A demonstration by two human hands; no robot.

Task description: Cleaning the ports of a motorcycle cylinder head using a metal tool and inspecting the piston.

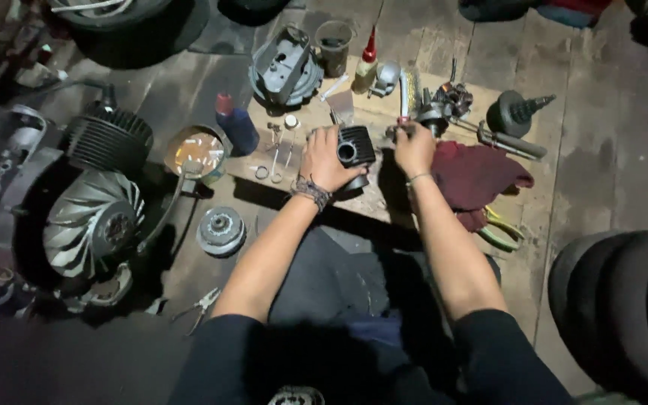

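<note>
My left hand (pixel 325 159) grips a dark finned engine cylinder (pixel 356 150) that rests on a wooden board (pixel 303 178), its round bore facing me. My right hand (pixel 414 148) is closed around a slim tool with a red-tipped handle (pixel 403 118), held just to the right of the cylinder. A beaded band sits on my left wrist and a thin bracelet on my right. A dark red rag (pixel 474 176) lies right beside my right hand.
A scooter engine with a finned fan (pixel 93 221) stands at left. A blue can (pixel 236 124), round tin (pixel 196 152), clutch part (pixel 220 230), pliers (pixel 200 304), grey cover (pixel 285 67), cup (pixel 333 46), oil bottle (pixel 367 64) and green-handled pliers (pixel 500 232) lie around. Tyres (pixel 624 300) at right.
</note>
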